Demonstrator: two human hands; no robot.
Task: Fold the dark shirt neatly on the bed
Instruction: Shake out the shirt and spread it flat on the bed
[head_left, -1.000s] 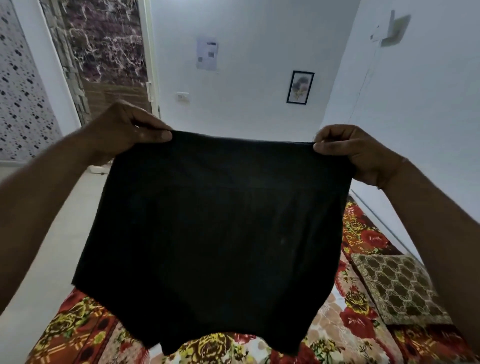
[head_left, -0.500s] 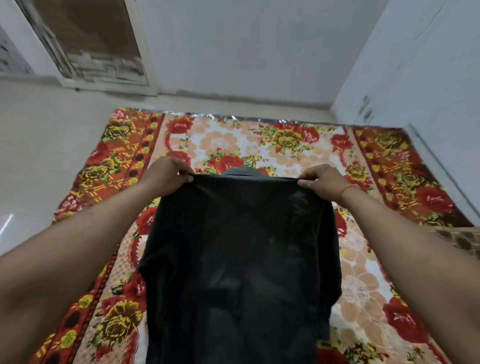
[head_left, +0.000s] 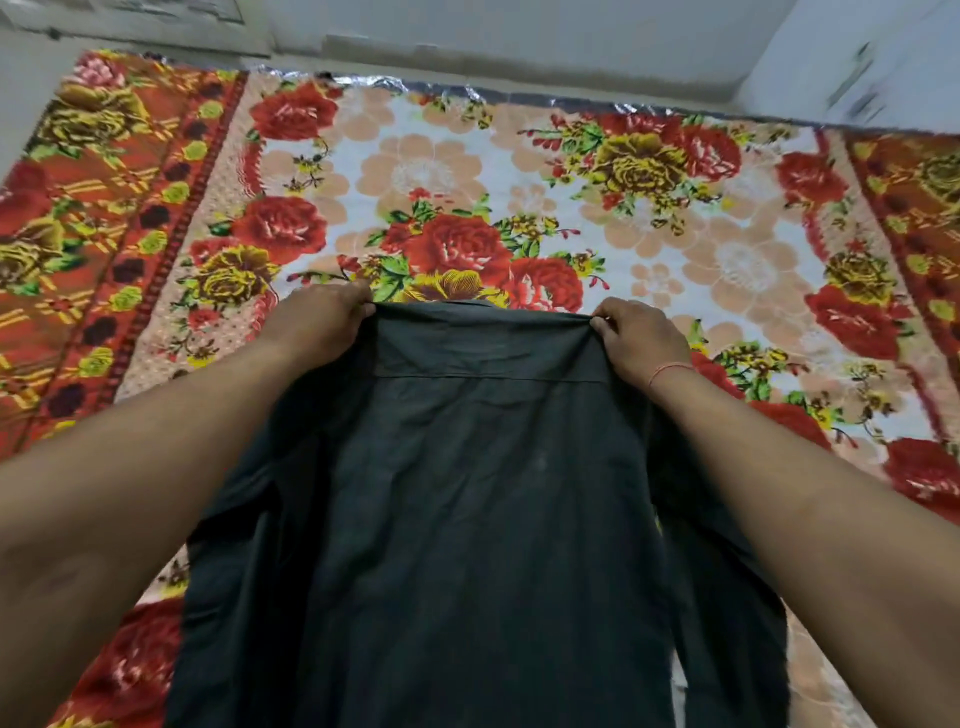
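Both forearms bare, no sleeves in view. Left hand (head_left: 317, 322): no rings or bands seen. Right hand (head_left: 641, 338): thin red thread bracelet (head_left: 670, 370) around the wrist.

Dark grey-green shirt (head_left: 467, 519); red-yellow floral bedspread (head_left: 467, 171).
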